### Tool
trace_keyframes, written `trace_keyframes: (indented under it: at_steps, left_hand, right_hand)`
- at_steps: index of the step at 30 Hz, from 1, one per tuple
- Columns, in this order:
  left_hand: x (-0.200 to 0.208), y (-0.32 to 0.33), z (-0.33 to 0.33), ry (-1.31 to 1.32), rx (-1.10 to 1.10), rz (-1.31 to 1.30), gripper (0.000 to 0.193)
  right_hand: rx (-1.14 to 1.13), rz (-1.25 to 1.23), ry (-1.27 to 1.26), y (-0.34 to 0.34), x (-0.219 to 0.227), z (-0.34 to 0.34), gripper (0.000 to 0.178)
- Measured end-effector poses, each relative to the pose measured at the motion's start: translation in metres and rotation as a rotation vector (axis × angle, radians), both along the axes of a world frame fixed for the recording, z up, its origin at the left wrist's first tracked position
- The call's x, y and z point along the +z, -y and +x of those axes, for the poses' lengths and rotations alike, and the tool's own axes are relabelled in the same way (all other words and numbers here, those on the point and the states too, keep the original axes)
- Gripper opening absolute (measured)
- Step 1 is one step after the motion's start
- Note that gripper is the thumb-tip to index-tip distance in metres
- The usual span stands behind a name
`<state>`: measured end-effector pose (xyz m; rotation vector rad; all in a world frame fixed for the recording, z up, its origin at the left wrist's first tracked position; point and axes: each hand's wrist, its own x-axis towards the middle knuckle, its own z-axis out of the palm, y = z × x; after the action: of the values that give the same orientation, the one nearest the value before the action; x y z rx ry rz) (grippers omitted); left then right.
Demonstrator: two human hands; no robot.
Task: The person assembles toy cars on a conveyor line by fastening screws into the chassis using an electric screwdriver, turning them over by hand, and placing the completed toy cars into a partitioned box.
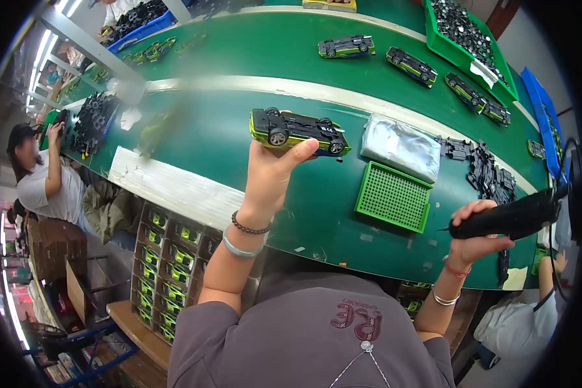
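The left hand (269, 171) grasps a green toy car (297, 129), which is turned with its wheels upward, above the green table (330, 220). The right hand (473, 248) is closed around a black screwdriver (507, 222), near the right part of the table's near edge, and its thin tip points to the left. Between the hands, a green perforated tray (392, 197) lies toward the near edge; a silvery packet (401, 147) is just behind it, and black plastic parts (491, 178) lie to the right.
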<state>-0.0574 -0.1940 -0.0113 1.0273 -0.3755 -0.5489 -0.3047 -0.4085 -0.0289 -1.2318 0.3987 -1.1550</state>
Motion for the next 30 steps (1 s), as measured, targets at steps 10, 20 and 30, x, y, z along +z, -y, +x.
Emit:
trace_keyframes:
  at_steps: [10, 20, 30]
  left_hand:
    - [0.014, 0.018, -0.003, 0.082, -0.076, 0.122, 0.034]
    - [0.01, 0.019, 0.005, 0.045, -0.071, 0.127, 0.034]
    - [0.004, 0.023, 0.0, -0.042, -0.152, 0.024, 0.041]
  right_hand:
    - [0.492, -0.083, -0.146, -0.075, 0.046, 0.094, 0.089]
    - [0.547, -0.056, -0.2, -0.073, 0.028, 0.109, 0.085]
    - [0.459, -0.026, -0.112, -0.067, 0.037, 0.091, 0.089]
